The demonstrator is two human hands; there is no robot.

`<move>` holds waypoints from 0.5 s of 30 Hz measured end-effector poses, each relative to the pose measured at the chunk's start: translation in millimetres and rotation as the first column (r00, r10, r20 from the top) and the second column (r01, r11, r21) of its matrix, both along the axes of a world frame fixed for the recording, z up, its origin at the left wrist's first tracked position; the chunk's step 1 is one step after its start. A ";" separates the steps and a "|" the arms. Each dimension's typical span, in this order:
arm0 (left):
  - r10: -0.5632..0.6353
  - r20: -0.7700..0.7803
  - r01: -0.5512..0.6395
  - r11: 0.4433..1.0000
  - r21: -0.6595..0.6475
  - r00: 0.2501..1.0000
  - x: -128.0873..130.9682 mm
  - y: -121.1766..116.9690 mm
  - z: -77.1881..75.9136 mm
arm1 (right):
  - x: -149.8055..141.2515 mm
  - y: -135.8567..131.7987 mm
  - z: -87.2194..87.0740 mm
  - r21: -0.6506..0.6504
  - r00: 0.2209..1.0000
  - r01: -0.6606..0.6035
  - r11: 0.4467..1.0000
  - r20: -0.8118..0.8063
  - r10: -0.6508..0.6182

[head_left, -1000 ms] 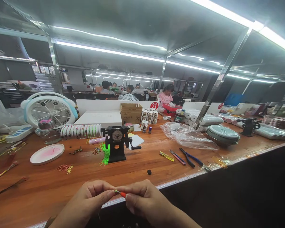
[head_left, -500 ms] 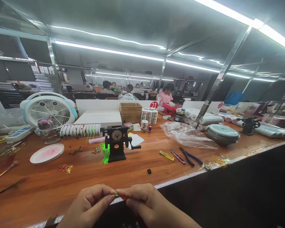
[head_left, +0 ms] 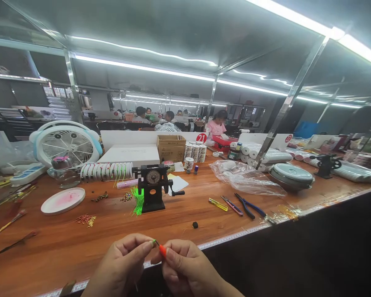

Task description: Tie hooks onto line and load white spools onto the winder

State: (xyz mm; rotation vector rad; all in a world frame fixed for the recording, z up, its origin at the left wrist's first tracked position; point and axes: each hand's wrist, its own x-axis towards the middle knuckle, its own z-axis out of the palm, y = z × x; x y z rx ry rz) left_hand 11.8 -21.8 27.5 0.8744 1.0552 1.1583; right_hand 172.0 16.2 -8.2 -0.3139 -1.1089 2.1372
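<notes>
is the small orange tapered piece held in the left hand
No, the small orange tapered piece is pinched in the right hand, while the left hand holds a tiny bright-green piece.

orange piece point(head_left: 163, 251) now steeper (and more visible)

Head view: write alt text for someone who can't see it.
The left hand pinches a tiny green piece, the right hand a tapered orange piece, with a thin dark stem between; beyond, a brown wooden bench holds a black hand-cranked machine.
</notes>
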 end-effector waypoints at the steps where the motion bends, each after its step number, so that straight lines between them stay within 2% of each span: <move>1: 0.014 0.012 -0.014 1.000 -0.001 1.000 2.0 2.0 1.0 | -2.1 0.2 0.2 -0.021 1.000 0.008 1.000 -0.013 -0.008; 4: 0.045 0.048 -0.045 0.999 -0.002 0.998 5.7 7.5 2.6 | -5.6 1.1 1.3 -0.057 0.999 0.016 0.998 -0.033 -0.018; 11: 0.090 0.221 -0.086 0.996 -0.028 0.971 14.4 11.3 6.5 | -9.3 0.9 -2.6 -0.155 0.986 -0.091 0.984 -0.153 0.067; 15: 0.106 0.156 -0.111 0.994 0.022 0.982 15.2 11.7 7.1 | -13.4 -0.4 -4.0 -0.170 0.981 -0.108 0.979 -0.181 0.077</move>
